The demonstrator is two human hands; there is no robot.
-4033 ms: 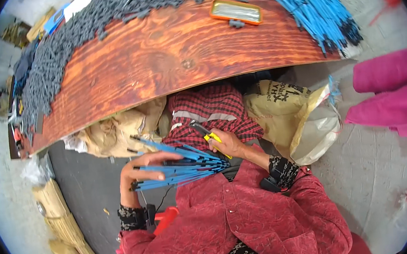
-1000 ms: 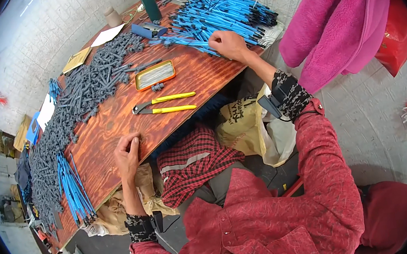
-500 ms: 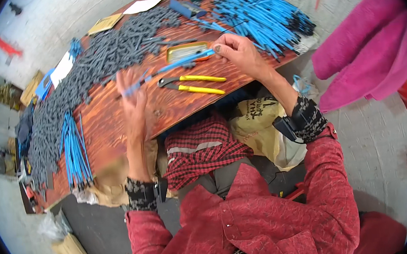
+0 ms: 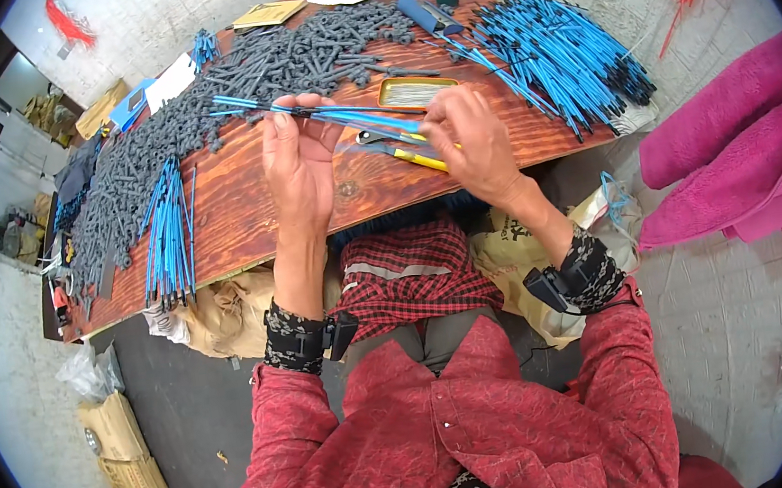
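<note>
Left hand [image 4: 303, 167] is pinching thin blue sticks [image 4: 366, 119] between thumb and fingers, above the table [image 4: 239, 207]; right hand [image 4: 478, 146] is sitting curled by their other end, grip unclear; step is seemingly aligning them; next move is probably calling for even ends.

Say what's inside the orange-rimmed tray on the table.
Many thin silvery pieces, loosely heaped in the tray. The right hand covers its near right corner; whatever lies there or beneath the top pieces can't be seen.
</note>
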